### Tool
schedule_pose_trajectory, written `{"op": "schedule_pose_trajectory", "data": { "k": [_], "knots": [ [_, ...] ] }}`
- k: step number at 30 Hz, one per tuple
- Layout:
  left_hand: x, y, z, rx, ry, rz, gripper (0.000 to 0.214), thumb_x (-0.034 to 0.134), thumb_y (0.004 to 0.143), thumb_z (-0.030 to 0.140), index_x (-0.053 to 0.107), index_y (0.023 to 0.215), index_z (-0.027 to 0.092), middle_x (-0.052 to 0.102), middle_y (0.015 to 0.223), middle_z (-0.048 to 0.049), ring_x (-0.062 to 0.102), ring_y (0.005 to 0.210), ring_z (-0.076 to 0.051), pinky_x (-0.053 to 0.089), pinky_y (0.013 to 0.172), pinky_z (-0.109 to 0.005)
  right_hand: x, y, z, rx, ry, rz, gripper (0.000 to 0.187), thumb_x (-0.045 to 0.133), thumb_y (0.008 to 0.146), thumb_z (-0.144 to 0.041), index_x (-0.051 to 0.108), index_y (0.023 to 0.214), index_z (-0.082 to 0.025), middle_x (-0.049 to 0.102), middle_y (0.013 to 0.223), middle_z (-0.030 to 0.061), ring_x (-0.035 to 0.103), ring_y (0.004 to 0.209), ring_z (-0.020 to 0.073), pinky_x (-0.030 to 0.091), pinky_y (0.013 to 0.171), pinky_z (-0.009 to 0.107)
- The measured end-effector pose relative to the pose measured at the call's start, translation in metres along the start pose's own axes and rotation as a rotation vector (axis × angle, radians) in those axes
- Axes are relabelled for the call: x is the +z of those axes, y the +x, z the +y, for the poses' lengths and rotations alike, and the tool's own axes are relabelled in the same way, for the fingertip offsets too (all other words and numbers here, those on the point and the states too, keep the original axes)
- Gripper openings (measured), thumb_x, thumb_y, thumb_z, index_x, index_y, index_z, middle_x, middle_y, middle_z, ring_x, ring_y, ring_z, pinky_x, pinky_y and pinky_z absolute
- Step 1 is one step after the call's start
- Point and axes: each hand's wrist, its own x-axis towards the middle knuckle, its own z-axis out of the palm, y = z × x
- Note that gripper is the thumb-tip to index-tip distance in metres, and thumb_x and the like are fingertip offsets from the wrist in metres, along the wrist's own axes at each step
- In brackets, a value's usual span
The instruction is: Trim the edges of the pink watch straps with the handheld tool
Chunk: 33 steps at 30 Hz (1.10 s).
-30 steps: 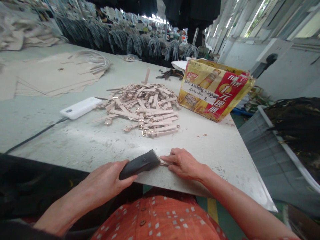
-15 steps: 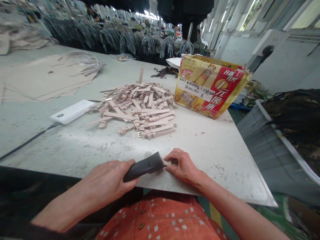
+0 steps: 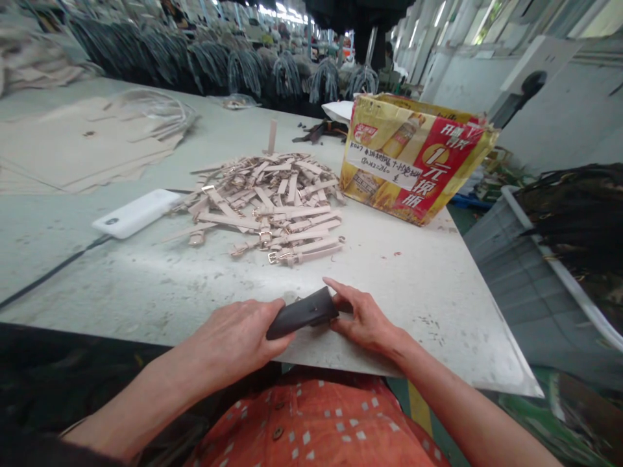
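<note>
Black, leathery, flattened piece (image 3: 302, 314): in the head view, it sat aslant between the hands, over the near part of the pale grey-green, smooth tabletop (image 3: 204, 279).
Left hand (image 3: 238, 332): it was clamped on the piece's left end, thumb nearest the body, probably for steadiness.
Right hand (image 3: 366, 319): its fingers stood parted and curved about the other end, seemingly to leave that end free; contact could not be told.
Pale-pink, narrow, metal-buckled straps (image 3: 287, 194): they lay heaped beyond the hands, presumably for easy reach.
Yellow-and-red cardboard box (image 3: 389, 159): it stood just right of the heap, perhaps as a container for straps.
</note>
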Motion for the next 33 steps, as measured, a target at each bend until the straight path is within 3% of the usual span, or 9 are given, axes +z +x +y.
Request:
{"op": "schedule_pose_trajectory", "data": {
  "k": [4,11,21,29,33],
  "knots": [
    [-0.008,0.002,-0.008,-0.01,0.103,-0.096,0.039,0.057,0.095,0.056,0.081,0.104,0.027,0.089,0.094,-0.0105,0.085,0.089,-0.034,0.051,0.074,-0.037,0.004,-0.001,0.002,-0.019,0.025,0.024,0.1,0.08,0.082,-0.003,0.055,0.175,-0.028,0.086,0.126,0.0054,0.076,0.116,0.0269,0.058,0.111,0.047],
    [-0.024,-0.009,-0.026,-0.129,0.166,-0.083,0.049,0.051,0.095,0.06,0.081,0.107,0.024,0.091,0.1,-0.0151,0.086,0.093,-0.037,0.056,0.078,-0.04,0.006,0.001,0.005,-0.028,0.074,0.022,0.094,0.083,0.08,-0.003,0.063,0.169,-0.027,0.087,0.125,0.0048,0.077,0.117,0.0278,0.058,0.113,0.047],
    [-0.004,-0.002,0.003,-0.043,0.201,-0.114,0.04,0.055,0.099,0.051,0.082,0.112,0.026,0.091,0.1,-0.0136,0.087,0.096,-0.038,0.053,0.077,-0.039,0.006,0.0,0.006,-0.046,0.067,0.039,0.096,0.082,0.08,-0.004,0.06,0.171,-0.027,0.087,0.123,0.0052,0.077,0.112,0.0264,0.059,0.11,0.047],
    [-0.002,-0.01,-0.021,-0.112,0.145,-0.084,0.043,0.054,0.098,0.057,0.079,0.111,0.025,0.091,0.104,-0.0136,0.087,0.1,-0.039,0.054,0.082,-0.04,0.005,0.001,0.002,-0.067,0.035,0.056,0.088,0.081,0.082,-0.009,0.063,0.168,-0.023,0.087,0.122,0.007,0.077,0.113,0.0272,0.06,0.109,0.047],
    [0.006,-0.018,-0.022,-0.09,0.08,-0.029,0.034,0.061,0.095,0.057,0.079,0.1,0.029,0.089,0.091,-0.01,0.086,0.091,-0.036,0.053,0.076,-0.038,0.005,0.002,0.002,-0.07,0.028,0.057,0.082,0.081,0.083,-0.01,0.068,0.163,-0.025,0.087,0.122,0.0073,0.077,0.113,0.0274,0.06,0.109,0.047]
  ]
}}
